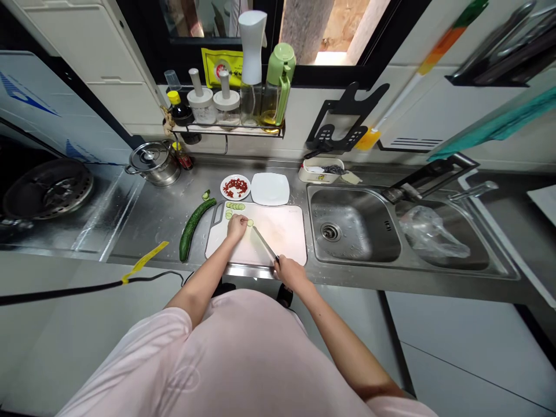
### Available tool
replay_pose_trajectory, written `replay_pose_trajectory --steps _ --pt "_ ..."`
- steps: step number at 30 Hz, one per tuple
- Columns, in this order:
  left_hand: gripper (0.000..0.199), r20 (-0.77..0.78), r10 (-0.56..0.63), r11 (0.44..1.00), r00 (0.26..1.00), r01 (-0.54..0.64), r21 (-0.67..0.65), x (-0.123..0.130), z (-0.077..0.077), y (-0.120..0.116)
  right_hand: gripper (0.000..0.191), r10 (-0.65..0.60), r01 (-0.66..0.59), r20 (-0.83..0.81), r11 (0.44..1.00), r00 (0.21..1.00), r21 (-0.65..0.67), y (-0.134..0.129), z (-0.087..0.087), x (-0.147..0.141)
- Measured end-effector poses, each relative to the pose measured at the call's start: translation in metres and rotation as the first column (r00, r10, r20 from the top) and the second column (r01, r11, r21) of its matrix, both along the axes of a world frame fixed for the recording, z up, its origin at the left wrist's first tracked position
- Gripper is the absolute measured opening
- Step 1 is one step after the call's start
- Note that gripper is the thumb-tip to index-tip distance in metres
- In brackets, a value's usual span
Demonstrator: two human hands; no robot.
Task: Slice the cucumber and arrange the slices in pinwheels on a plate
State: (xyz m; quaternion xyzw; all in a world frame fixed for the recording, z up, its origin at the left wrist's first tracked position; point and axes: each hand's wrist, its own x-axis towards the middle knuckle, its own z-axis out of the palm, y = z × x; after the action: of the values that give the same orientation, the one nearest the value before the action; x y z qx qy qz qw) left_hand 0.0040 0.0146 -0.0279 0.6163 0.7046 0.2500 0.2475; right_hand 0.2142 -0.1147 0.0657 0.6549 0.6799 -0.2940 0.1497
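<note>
My right hand (290, 273) grips the handle of a kitchen knife (264, 242), whose blade slants up and left over a white cutting board (286, 231). At the blade's tip is a thin cucumber slice (251, 222). My left hand (237, 227) rests on the board with its fingers bent together, fingertips at the edge of this slice. Several more cucumber slices (235, 205) lie in a row above my left hand. On the counter left of the board lies a long cucumber (194, 227), with cut-off end pieces (205, 196) above it.
Behind the board stand a small plate of chopped red pieces (235, 187) and a white square plate (270, 189). A steel pot (154, 164) is at left. The sink (354, 226) lies right, with a plastic bag (434, 231) in its second basin. A bottle shelf (226, 131) hangs above.
</note>
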Motion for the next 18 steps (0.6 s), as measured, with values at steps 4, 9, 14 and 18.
replay_pose_trajectory --steps 4,9,14,18 --pt "0.017 0.009 0.005 1.0 1.0 -0.005 -0.013 0.001 0.001 0.0 0.035 0.004 -0.004 -0.009 1.0 1.0 0.002 -0.003 0.002 0.002" --pt "0.017 0.006 0.003 1.0 1.0 -0.003 -0.006 0.001 0.001 -0.001 0.035 0.003 -0.003 -0.026 1.0 1.0 0.014 -0.006 0.0 0.006" --pt "0.018 -0.005 -0.002 1.0 1.0 0.002 0.011 0.001 -0.001 -0.001 0.036 -0.054 0.055 -0.07 0.998 0.996 0.018 -0.011 -0.009 0.01" --pt "0.019 -0.01 -0.005 1.0 1.0 0.005 0.022 0.002 0.0 -0.003 0.036 -0.109 0.114 -0.111 0.993 0.988 0.042 -0.017 -0.016 0.009"
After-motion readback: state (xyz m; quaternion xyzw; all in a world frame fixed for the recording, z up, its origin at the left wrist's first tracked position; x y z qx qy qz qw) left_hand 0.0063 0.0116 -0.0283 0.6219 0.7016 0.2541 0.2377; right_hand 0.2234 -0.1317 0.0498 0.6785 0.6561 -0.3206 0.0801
